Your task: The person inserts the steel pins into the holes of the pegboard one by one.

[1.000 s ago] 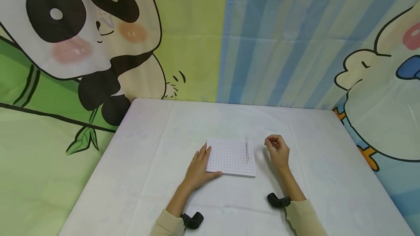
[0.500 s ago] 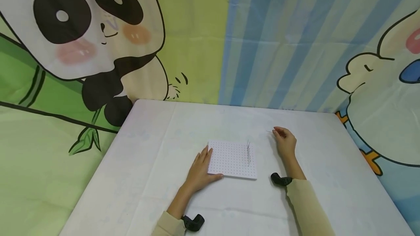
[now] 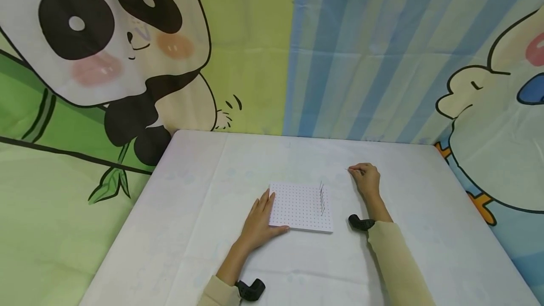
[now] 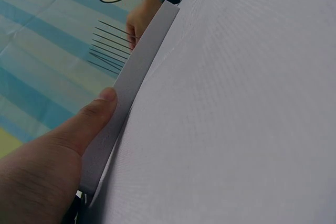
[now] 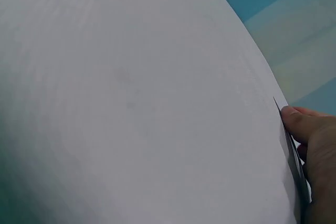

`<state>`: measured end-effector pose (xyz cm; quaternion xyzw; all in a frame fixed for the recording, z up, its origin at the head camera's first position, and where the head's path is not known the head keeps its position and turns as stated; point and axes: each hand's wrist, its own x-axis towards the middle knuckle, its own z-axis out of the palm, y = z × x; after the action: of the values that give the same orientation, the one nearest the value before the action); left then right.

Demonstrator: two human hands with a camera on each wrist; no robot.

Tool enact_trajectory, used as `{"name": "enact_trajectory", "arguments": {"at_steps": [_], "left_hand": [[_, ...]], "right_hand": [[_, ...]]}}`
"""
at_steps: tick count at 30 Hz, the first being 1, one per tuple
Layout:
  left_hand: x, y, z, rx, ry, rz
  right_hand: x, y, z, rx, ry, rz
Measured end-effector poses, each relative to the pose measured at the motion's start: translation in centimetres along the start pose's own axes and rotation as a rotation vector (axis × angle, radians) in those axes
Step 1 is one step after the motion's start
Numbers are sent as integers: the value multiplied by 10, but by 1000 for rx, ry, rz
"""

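In the head view a white board dotted with small holes (image 3: 295, 207) lies on the table, a row of thin dark pins (image 3: 321, 199) standing near its right side. My left hand (image 3: 258, 223) rests against its near left corner, fingers straight along the left side and thumb (image 4: 97, 111) on the front edge. Beyond the board's far right corner, my right hand (image 3: 366, 179) pinches a thin dark pin (image 5: 276, 104) between thumb and fingers, low over the table. Only the pin's tip pokes out left of the fingertips in the head view.
The white-covered table (image 3: 204, 192) reaches back to a printed curtain (image 3: 246, 51) with a panda and stripes. A black wrist device (image 3: 250, 290) sits on the left wrist and another device (image 3: 361, 223) on the right.
My right hand has reached away from beside the board to the pin lying farther back and now pinches it. The left hand stays at the board's corner.
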<state>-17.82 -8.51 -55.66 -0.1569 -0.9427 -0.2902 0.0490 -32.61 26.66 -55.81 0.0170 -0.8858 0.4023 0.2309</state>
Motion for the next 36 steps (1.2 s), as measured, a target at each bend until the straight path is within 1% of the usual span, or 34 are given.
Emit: {"name": "enact_trajectory", "arguments": {"at_steps": [7,16,22,25,28,32,34,36], "left_hand": [[-1,0,0,2,-1,-6],[-1,0,-1,1,9,3],[0,1,-1,6,15,20],[0,2,0,-3,17,21],[0,3,0,-15,12,25],[-1,3,1,1,-6,20],[-1,2,0,15,-5,14],[-1,1,-1,25,4,11]], "right_hand": [[0,1,3,-59,-11,-14],[-1,3,6,-103,8,-99],[-2,2,4,-179,12,-130],[-3,1,2,-212,6,-126],[-6,0,-2,-170,4,-72],[-10,-8,-10,-22,28,11],[-13,-16,-15,42,30,15],[-16,-26,-20,99,19,-1]]}}
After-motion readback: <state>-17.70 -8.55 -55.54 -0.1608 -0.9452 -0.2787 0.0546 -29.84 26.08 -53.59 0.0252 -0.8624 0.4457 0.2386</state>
